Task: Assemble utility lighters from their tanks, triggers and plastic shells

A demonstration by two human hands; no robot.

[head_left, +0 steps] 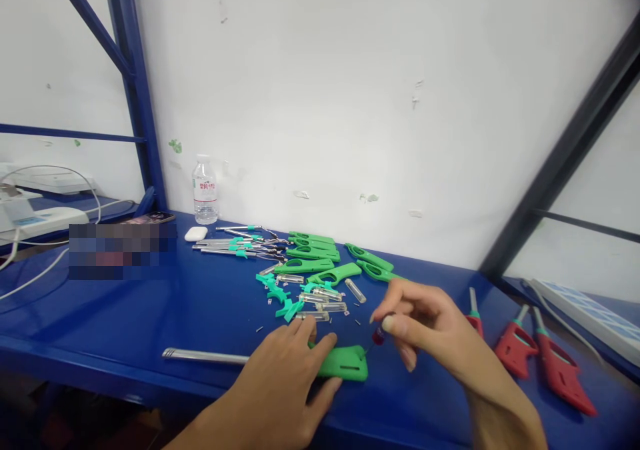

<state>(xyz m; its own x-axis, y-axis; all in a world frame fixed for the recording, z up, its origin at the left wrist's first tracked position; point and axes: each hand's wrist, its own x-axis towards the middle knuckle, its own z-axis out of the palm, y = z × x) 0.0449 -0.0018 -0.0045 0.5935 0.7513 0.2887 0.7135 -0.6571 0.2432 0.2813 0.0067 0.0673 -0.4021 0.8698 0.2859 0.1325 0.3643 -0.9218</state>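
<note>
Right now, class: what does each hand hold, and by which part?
The left hand grips the green lighter around its handle, near the metal tube. The right hand pinches a small red part between thumb and fingertips.

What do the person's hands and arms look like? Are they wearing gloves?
No gloves: the left hand and right hand are bare, with no rings, watch or bracelet in view. No sleeve shows on either forearm. The nails look unpainted.
</note>
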